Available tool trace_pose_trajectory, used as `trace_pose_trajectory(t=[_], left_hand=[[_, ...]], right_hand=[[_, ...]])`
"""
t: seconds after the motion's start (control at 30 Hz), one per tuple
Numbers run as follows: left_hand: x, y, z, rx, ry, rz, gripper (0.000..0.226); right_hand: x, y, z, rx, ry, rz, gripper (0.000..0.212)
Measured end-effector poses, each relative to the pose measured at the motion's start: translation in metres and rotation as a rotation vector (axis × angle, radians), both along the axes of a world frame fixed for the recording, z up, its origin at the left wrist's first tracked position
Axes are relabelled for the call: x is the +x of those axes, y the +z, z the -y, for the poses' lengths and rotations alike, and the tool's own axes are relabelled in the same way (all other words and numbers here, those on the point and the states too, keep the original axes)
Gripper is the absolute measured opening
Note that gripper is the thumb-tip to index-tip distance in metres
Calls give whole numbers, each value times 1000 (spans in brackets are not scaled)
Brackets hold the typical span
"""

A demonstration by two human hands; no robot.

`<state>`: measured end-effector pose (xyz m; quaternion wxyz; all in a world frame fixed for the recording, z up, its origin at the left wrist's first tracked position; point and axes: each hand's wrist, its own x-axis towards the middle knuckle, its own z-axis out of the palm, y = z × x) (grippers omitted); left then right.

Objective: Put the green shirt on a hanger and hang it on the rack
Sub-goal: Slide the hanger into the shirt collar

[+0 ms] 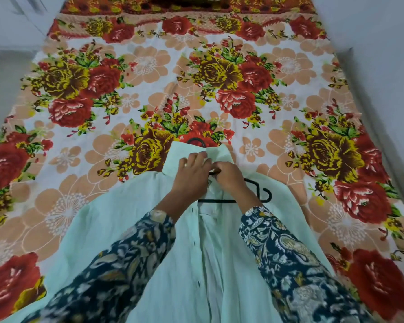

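Head view: the pale green shirt (126, 229) lies open on the bed (149, 73), with a black hanger (217, 201) inside. The left hand (191, 177) and right hand (230, 177) curl their fingers, pinching its collar (184, 150). The bed wears a floral sheet, and a pale wall (371, 31) runs along the right.

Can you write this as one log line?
green shirt: flat on bedsheet | hanger: partly inside shirt | left hand: pinches collar | right hand: at collar
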<state>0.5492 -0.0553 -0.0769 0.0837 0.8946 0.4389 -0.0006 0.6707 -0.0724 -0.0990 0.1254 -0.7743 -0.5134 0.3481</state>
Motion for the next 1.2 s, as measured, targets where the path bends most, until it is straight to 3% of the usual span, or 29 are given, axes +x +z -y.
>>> trace_pose_trajectory(t=[0.1, 0.23, 0.37, 0.47, 0.63, 0.73, 0.8, 0.83, 0.87, 0.97, 1.03, 1.1, 1.17, 1.2], left_hand=[[18, -5, -12, 15, -111, -221, 36], [14, -7, -31, 25, -81, -204, 29], [-1, -6, -46, -35, -26, -63, 27], [-10, 1, -50, -84, 1, 64, 25], [-19, 9, -55, -126, -56, 132, 23], [-21, 7, -55, -96, -108, 153, 20], [-20, 1, -54, -32, -245, 103, 15], [-18, 0, -52, -10, -313, 35, 14], [-17, -2, -49, -2, -356, -55, 13], [-9, -9, -43, 67, -340, -231, 20], [-1, -17, -43, 75, -279, -190, 16], [10, -25, -43, 9, -233, -145, 14], [18, -31, -44, 3, -172, -139, 22], [19, -34, -43, -8, -139, -145, 24]], right_hand=[[3, 4, 17, 160, -92, 31, 26], [-4, -4, 72, 490, -364, 292, 10], [-39, -28, 107, 295, -134, 353, 25], [-38, -37, 85, 202, -25, 391, 32], [13, -17, 46, 141, -465, 9, 10], [57, -8, 50, 262, -806, -356, 31], [74, 7, 57, 244, -874, -426, 14], [79, 11, 60, 235, -895, -425, 24], [84, 14, 62, 231, -878, -403, 35], [84, 25, 62, 232, -650, -230, 29], [77, 24, 55, 226, -512, -81, 38], [59, 18, 46, 265, -427, 73, 33], [36, 13, 38, 291, -338, 39, 12], [24, 11, 35, 262, -270, -31, 11]])
